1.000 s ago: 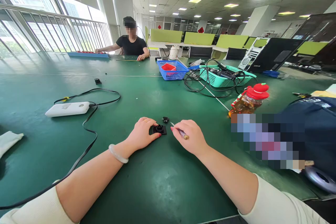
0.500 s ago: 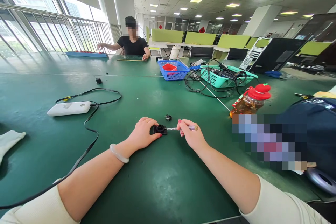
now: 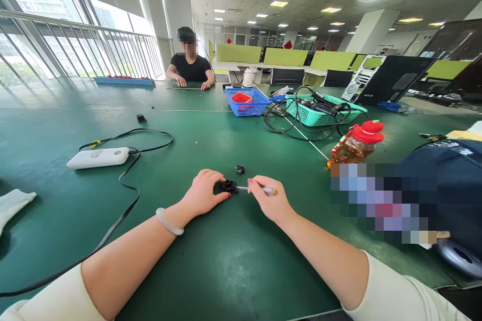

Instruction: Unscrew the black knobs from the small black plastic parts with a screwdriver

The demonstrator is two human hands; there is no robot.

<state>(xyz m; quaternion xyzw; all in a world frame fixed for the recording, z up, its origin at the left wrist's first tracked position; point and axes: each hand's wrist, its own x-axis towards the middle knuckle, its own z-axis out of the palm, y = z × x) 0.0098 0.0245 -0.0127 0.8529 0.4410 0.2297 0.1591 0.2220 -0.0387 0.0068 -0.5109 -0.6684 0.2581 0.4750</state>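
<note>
A small black part (image 3: 229, 186) lies on the green table (image 3: 226, 251), and my left hand (image 3: 203, 193) grips it from the left between thumb and fingers. My right hand (image 3: 268, 196) is closed round a thin screwdriver-like tool (image 3: 270, 191) with a pale handle. The tool's metal shaft points left, and its tip meets the right side of the black part. Just beyond them sits a small dark piece (image 3: 240, 169), touched by neither hand.
A white power bank (image 3: 98, 158) with a black cable lies at left. Farther back are a blue basket (image 3: 246, 108), a green basket (image 3: 314, 119) with cables, and a red-lidded bottle (image 3: 354, 148). A dark bag (image 3: 452, 185) is at right. A person (image 3: 191, 67) sits across the table.
My right hand has shifted slightly left along the tool, its fingers nearer the black part. The person opposite has drawn one hand back from the blue tray to the table before them.
</note>
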